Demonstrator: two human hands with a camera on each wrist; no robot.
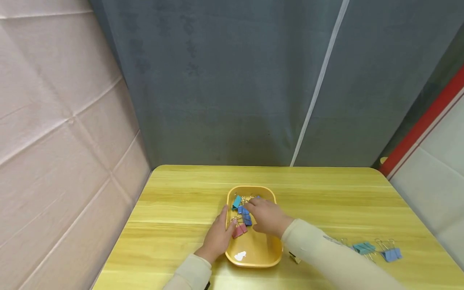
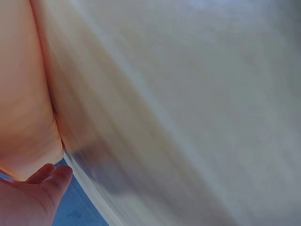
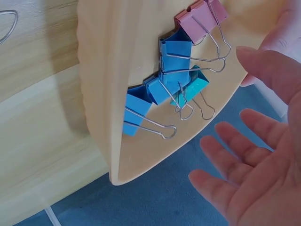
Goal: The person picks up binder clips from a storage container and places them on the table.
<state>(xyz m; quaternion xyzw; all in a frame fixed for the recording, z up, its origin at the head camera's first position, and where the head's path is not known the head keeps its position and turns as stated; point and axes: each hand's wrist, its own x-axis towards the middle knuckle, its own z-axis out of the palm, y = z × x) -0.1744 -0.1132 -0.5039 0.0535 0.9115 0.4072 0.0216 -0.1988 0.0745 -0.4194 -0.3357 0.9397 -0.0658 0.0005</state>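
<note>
A yellow tray (image 1: 259,251) holds several binder clips: a pink one (image 3: 203,21), a teal one (image 3: 192,88) and blue ones, among them a blue clip (image 3: 176,51) beside the pink. At the tray's left side, my left hand (image 1: 216,237) holds the wall, thumb over the rim near the pink clip and fingers outside. My right hand (image 1: 266,215) is above the clips, reaching in from the right. In the right wrist view its fingers are spread and apart from the clips, with nothing in them.
More clips lie on the wooden table (image 1: 174,209) to the right, including a teal clip (image 1: 363,247) and a light blue clip (image 1: 391,254). A yellowish clip (image 1: 295,257) is partly hidden by the right sleeve. A white patch (image 1: 240,255) shows on the tray's floor.
</note>
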